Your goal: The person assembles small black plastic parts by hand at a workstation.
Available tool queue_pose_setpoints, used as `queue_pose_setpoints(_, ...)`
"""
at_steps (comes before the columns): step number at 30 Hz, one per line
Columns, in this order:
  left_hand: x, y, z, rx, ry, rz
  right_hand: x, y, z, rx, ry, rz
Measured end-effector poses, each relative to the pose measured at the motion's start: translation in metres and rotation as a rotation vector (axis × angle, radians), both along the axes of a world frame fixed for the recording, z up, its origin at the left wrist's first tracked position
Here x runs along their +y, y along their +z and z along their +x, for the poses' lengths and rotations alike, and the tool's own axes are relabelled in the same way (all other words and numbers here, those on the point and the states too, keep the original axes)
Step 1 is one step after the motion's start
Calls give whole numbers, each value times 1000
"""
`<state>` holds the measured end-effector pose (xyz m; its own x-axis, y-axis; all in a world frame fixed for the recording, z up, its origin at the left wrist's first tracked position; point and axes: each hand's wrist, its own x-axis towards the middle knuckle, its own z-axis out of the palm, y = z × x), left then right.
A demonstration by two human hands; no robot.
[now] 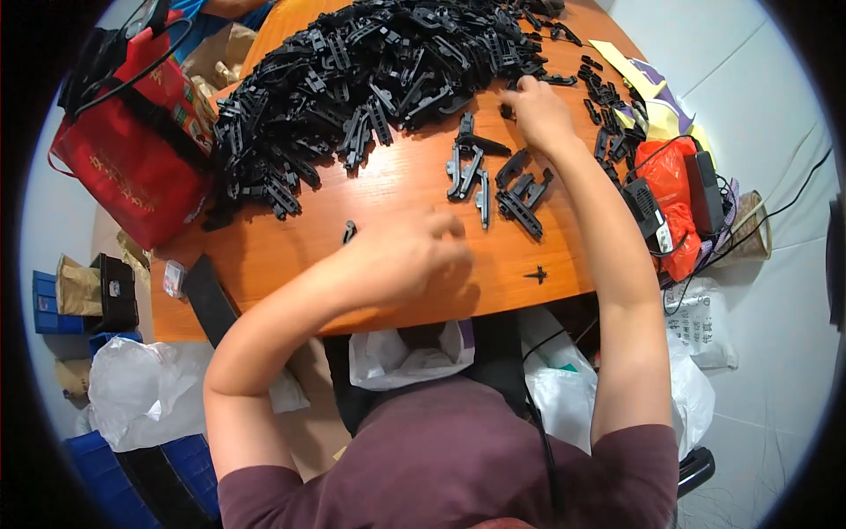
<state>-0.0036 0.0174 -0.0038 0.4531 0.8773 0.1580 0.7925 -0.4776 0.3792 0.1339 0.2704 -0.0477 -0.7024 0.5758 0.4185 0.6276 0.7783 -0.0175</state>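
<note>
My left hand (414, 256) hovers over the near middle of the wooden table (282, 256), slightly blurred. Its fingers are loosely bent and apart, with nothing visible between them. A small black plastic part (350, 231) lies just beside its wrist. Farther off, my right hand (539, 115) pinches a small black plastic part (507, 112) near the right end of a big heap of black plastic parts (352, 79). Between my hands lie several loose black clip-like parts (476, 172) and another small group (524, 198). A tiny dark cross-shaped piece (537, 275) rests near the front edge.
A red bag (132, 141) stands at the left, a dark flat block (210, 300) by the near left corner. More black parts (608, 106), a red plastic bag (679, 212) and a black adapter (646, 207) line the right edge. A white bag (410, 357) hangs open below the front edge.
</note>
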Motion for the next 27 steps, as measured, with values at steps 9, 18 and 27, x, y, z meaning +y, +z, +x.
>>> queue_pose_setpoints(9,74,-50,-25,364,132,456,-47,22,13,197,-66,-293)
queue_pose_setpoints(18,39,-20,-28,-676,589,104,-124,95,20,980,269,-1151)
queue_pose_setpoints(27,4,5,5,-1787,147,-91,-188,46,3,1153,460,-925)
